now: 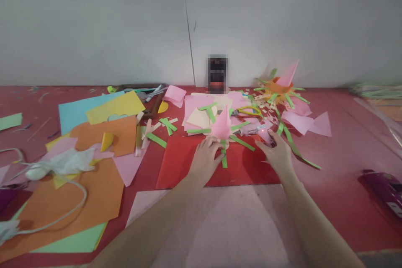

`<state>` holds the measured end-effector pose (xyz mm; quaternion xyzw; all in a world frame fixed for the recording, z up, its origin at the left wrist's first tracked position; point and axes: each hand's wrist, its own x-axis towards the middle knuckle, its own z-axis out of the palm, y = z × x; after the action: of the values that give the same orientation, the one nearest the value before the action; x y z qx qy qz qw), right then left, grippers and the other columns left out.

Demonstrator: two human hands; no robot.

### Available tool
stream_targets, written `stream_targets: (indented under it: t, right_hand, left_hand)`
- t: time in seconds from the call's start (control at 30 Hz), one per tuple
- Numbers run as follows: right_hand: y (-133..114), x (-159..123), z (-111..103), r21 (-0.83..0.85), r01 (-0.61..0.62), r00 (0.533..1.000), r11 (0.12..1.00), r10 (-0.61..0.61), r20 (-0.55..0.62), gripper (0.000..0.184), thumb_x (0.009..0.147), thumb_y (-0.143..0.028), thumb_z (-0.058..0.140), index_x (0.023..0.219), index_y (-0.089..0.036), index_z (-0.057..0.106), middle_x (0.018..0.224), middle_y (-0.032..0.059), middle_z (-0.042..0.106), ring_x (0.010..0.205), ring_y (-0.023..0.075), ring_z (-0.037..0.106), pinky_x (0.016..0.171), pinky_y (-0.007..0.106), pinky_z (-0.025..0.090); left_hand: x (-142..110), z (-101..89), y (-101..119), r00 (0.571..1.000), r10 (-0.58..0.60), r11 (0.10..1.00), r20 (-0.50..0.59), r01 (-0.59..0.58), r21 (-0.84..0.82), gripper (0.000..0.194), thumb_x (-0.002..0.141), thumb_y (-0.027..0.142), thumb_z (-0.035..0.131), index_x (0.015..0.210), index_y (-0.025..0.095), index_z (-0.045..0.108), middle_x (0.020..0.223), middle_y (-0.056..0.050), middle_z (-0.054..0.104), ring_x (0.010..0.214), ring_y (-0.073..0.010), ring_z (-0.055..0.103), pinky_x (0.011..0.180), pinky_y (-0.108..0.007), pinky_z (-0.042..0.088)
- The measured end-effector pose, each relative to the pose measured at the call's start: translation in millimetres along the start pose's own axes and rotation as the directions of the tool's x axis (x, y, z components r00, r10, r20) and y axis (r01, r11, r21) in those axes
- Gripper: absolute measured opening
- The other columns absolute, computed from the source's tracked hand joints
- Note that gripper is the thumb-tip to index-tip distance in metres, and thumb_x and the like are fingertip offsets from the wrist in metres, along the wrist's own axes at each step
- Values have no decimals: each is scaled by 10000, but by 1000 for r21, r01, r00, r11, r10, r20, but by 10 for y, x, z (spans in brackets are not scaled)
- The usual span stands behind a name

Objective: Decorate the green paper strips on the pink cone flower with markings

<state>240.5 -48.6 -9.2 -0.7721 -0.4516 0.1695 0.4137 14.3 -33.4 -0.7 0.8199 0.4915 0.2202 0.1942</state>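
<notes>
A pink paper cone (pixel 221 124) stands upright over a red sheet (pixel 185 163), with green paper strips (pixel 243 143) spreading out from its base. My left hand (pixel 205 157) is closed at the base of this cone, fingers curled against its near left side and beside a strip that points toward me. To the right, my right hand (pixel 278 150) grips the rear of a pale glue gun (pixel 251 129) with a small red light lit. Its nozzle points left, toward the strips. My palm hides part of its handle.
Behind the cone lie pink sheets (pixel 194 102) and yellow-handled scissors (pixel 249 111). A second cone with an orange base (pixel 279 86) stands at the back right. Coloured sheets (pixel 100 134) and a white cable (pixel 83 194) cover the left. A purple object (pixel 383 188) lies far right.
</notes>
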Motion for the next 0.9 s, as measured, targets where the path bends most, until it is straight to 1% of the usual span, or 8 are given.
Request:
stream_targets:
  t: [0.07,0.2,0.37,0.53,0.67,0.8,0.9]
  right_hand:
    - [2,-3,6,6,2,1000,1000,-2,-4,627,596,-485,641,1120,-145,584,1047,95,625,883,226,585,793,336,457]
    - [-13,-14,0,13,0,1000,1000,0,-2,627,596,-505,632,1108,-144,589,990,97,636,825,221,590,727,333,474]
    - [-7,-16,10,29,10,1000,1000,-9,-8,636,597,-502,636,1122,-146,583,1030,98,626,841,222,586,751,351,477]
    - [-13,-20,9,20,33,999,999,-33,-18,636,603,-510,628,1124,-148,583,995,94,634,836,225,587,766,367,474]
    - [-49,-27,-8,0,-4,1000,1000,4,-3,635,599,-490,639,1120,-132,586,992,101,635,839,230,590,745,343,478]
    - [-37,-21,-1,3,-23,1000,1000,23,1,657,596,-493,641,1140,-131,577,978,94,635,804,220,594,720,345,488]
    - [-24,-17,2,7,-15,1000,1000,15,3,654,601,-486,640,1150,-137,571,972,90,638,794,216,595,738,353,482]
  left_hand:
    - [10,3,-25,1000,-14,1000,6,14,-5,141,783,237,581,923,228,566,1046,-19,518,1002,-205,485,851,-380,389]
    - [20,5,-41,999,-34,999,13,34,-16,198,773,238,593,967,233,554,1070,-20,513,1018,-212,469,857,-389,377]
    - [29,14,-42,998,-56,998,23,56,-28,266,766,233,597,1026,245,540,1084,-25,504,1012,-217,463,849,-394,370]
    - [38,30,-64,998,-65,997,25,66,-38,317,763,241,599,1070,265,525,1095,-24,494,1019,-221,449,864,-403,355]
    - [44,29,-66,997,-72,996,25,73,-44,364,752,240,612,1101,268,511,1107,-27,489,1031,-227,445,866,-399,355]
    - [49,11,-63,997,-73,996,19,74,-55,354,743,223,623,1075,258,506,1082,-21,503,1009,-217,458,854,-392,360]
    - [54,0,-64,997,-69,995,17,70,-68,242,742,222,626,963,241,528,1047,-7,514,981,-198,475,849,-379,361]
